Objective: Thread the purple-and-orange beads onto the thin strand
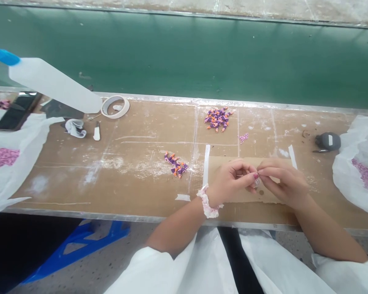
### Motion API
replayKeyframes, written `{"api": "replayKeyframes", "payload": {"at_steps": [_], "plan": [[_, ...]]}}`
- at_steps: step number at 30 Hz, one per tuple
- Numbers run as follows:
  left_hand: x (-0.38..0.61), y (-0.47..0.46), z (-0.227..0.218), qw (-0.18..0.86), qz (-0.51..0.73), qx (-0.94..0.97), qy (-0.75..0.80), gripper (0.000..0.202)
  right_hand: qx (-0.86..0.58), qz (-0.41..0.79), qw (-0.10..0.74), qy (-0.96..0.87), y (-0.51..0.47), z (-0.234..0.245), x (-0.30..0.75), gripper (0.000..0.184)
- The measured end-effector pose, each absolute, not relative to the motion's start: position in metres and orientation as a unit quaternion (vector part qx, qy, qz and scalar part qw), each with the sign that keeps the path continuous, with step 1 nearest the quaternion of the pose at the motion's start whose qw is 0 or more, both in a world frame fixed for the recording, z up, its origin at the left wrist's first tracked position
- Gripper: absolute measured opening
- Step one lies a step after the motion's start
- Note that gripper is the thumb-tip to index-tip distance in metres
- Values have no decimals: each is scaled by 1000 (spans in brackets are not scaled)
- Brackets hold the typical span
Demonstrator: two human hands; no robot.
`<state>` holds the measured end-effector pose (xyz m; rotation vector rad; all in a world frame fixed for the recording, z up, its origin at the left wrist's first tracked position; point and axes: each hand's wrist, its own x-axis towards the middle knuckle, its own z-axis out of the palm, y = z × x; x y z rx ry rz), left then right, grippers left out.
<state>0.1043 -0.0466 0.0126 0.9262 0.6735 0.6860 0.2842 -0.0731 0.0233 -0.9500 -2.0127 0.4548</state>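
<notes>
My left hand (235,179), with a pale scrunchie (209,204) at its wrist, is closed in a pinch. Opposite it, my right hand (283,179) is pinched too, and the fingertips of both meet. Something small and whitish (256,183) shows under the fingertips; its kind is too small to make out. Below both hands lies a piece of cardboard (216,163) with white tape (206,165) along its side. Small purple and orange figures (218,119) form a pile beyond the hands, and a smaller group of them (178,167) lies to the left.
Tiny pink pieces (243,138) lie near the larger pile. To the left are a white bottle with a blue tip (55,83), a tape roll (115,107), a phone (18,111) and a plastic bag (27,151). A black tape measure (328,141) and another bag (352,163) are at right.
</notes>
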Motion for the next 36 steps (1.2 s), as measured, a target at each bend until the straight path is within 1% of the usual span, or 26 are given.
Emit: {"api": "replayKeyframes", "payload": {"at_steps": [2,4,6,8,10,15,21,24,29,32,34,36], "plan": [[104,-46,12,788,307,431,314,29,-367,135,400,-829,-71,23,286,31],[104,-45,12,790,305,432,310,29,-360,116,395,-837,-71,23,287,33],[104,-46,12,789,309,436,303,28,-363,128,403,-830,-72,24,286,34],[104,-48,12,773,323,454,304,27,-378,166,417,-810,-74,25,285,32],[105,-50,11,729,353,493,318,23,-397,211,433,-781,-76,26,282,28],[107,-57,10,552,427,618,362,13,-408,289,462,-732,-81,23,277,23],[108,-58,10,447,465,673,362,12,-423,302,478,-708,-84,22,273,23],[108,-57,7,429,463,688,357,11,-426,283,466,-722,-85,23,274,22],[109,-58,3,449,446,689,354,13,-442,239,437,-746,-84,27,276,20],[108,-57,3,424,442,714,339,14,-428,225,410,-773,-82,31,276,20],[108,-55,3,411,432,737,320,13,-414,233,396,-786,-80,34,278,21],[107,-54,2,403,438,749,292,11,-401,266,394,-783,-78,35,282,22]]}}
